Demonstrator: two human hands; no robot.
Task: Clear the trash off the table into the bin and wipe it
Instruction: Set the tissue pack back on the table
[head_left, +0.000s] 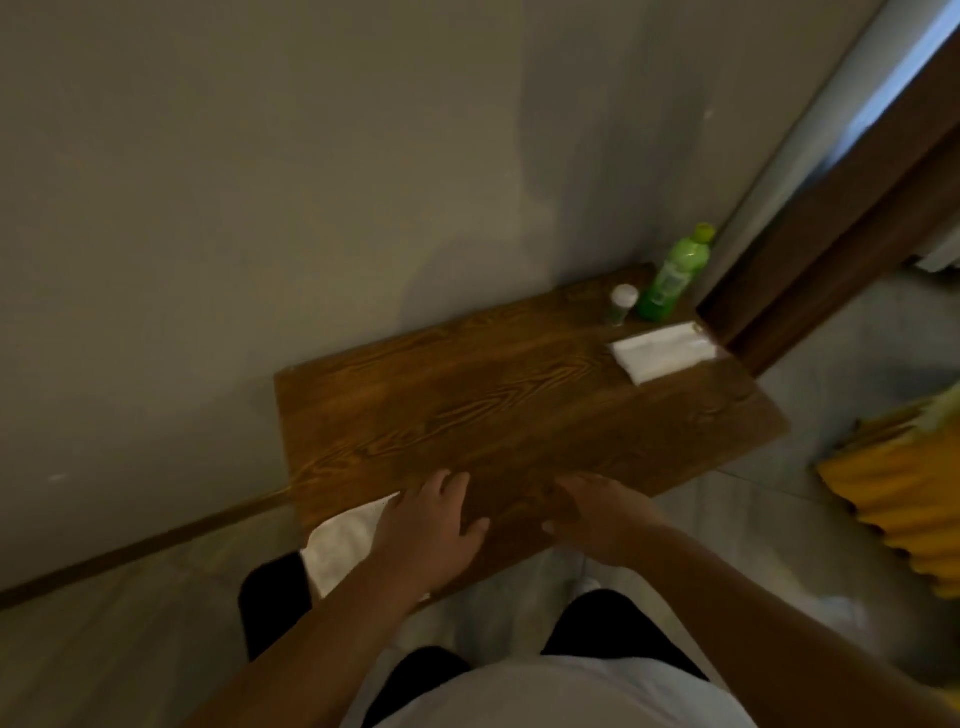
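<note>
A dark wooden table (493, 410) stands against a grey wall. At its far right corner are a green plastic bottle (672, 275) and a small white-capped container (621, 304). A white tissue pack (662, 351) lies flat just in front of them. My left hand (431, 522) hovers over the table's near left edge with fingers spread and nothing in it. My right hand (597, 514) is beside it over the near edge, fingers loosely apart, holding nothing. Below the left hand is a bin (275, 597) with a black rim and a white liner (343, 545).
A brown door frame (831, 234) rises right of the table. A yellow ribbed object (904, 499) lies on the pale floor at the right. My dark trousers and white shirt fill the bottom of the view.
</note>
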